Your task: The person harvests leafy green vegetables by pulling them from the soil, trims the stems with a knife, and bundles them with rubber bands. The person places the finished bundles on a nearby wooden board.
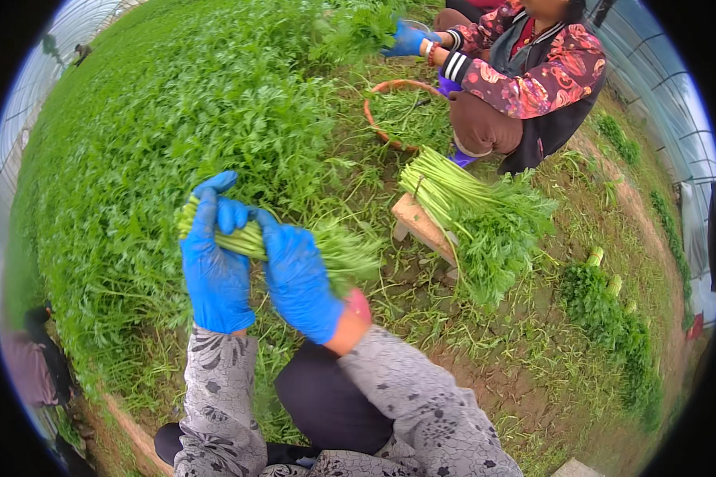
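Observation:
Both my hands wear blue disposable gloves. My left hand (pixel 215 262) is wrapped around the cut ends of a bunch of green leafy stems (pixel 241 239). Farther along the same bunch, my right hand (pixel 298 274) grips it close to the leaves, which trail off to the right and look blurred. To the right of my hands, a larger pile of cut stems (pixel 447 185) lies across a small wooden stand (pixel 423 223), its leafy ends hanging over the right side. An upright metal pin shows at the stand's far end.
Dense leafy crop (pixel 215 119) grows at the left and ahead. A co-worker (pixel 525 77) squats ahead right, holding greens over an orange-rimmed basket (pixel 373 113) of plants. Tied bunches (pixel 608 316) lie in a row at the right. Another person (pixel 36 364) is at the left edge.

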